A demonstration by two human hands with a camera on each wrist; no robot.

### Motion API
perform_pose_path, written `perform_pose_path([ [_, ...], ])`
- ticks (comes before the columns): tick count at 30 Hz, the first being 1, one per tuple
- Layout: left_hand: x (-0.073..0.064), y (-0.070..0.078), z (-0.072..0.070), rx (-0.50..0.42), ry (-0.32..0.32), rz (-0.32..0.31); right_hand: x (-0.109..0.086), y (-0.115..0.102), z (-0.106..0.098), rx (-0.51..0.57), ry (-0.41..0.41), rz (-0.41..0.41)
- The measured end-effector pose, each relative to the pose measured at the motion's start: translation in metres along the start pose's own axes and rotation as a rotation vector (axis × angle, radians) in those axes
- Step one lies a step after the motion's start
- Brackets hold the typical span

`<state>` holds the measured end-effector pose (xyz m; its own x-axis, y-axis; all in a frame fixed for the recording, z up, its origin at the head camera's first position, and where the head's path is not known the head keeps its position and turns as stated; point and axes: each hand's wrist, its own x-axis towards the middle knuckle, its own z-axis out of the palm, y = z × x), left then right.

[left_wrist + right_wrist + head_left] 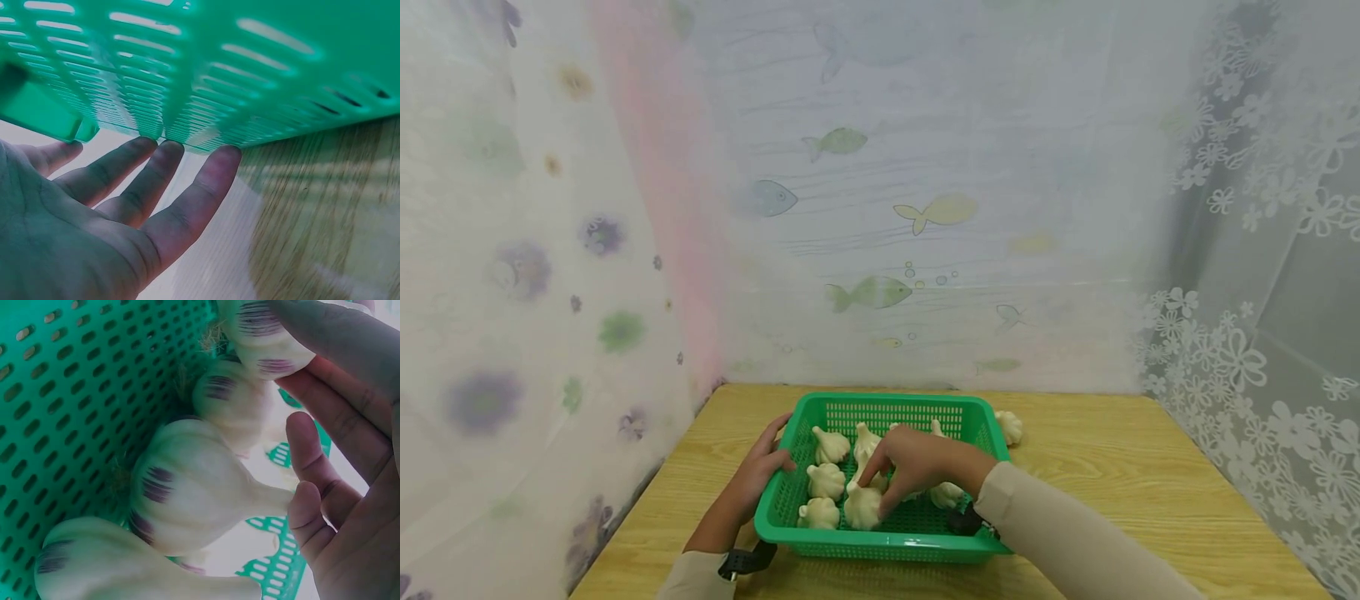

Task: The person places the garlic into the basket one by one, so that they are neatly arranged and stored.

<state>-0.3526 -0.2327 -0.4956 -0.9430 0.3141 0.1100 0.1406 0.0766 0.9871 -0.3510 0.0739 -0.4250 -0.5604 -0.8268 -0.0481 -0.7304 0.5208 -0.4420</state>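
A green plastic basket (895,542) with slotted walls stands on the table, holding several garlic bulbs. My left hand (758,473) holds its left rim, thumb over the edge. In the left wrist view the fingers (187,215) reach along the outside wall, their tips at the slots. Inside the basket, my right hand (917,462) pinches a garlic bulb (862,507) between thumb and fingers, near the front wall. The right wrist view shows that bulb (259,331) at the top, purple-streaked, with another large bulb (187,487) below it.
One garlic bulb (1010,427) lies on the table against the basket's right side. Three bulbs, including a front one (818,513), line the basket's left wall. The wood-grain table (1097,467) extends to the right. Patterned curtains (940,250) hang behind and at both sides.
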Motion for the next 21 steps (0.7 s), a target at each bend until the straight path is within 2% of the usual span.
perform_pose_path([
  [4,0.0003,-0.0012,0.0001,-0.004,-0.001,0.001,0.0037,-0.0009,0.0026,-0.049,-0.007,-0.027],
  [21,0.0016,-0.0021,0.0001,0.002,0.004,0.006,0.0088,-0.0066,0.0055,-0.134,-0.005,-0.04],
])
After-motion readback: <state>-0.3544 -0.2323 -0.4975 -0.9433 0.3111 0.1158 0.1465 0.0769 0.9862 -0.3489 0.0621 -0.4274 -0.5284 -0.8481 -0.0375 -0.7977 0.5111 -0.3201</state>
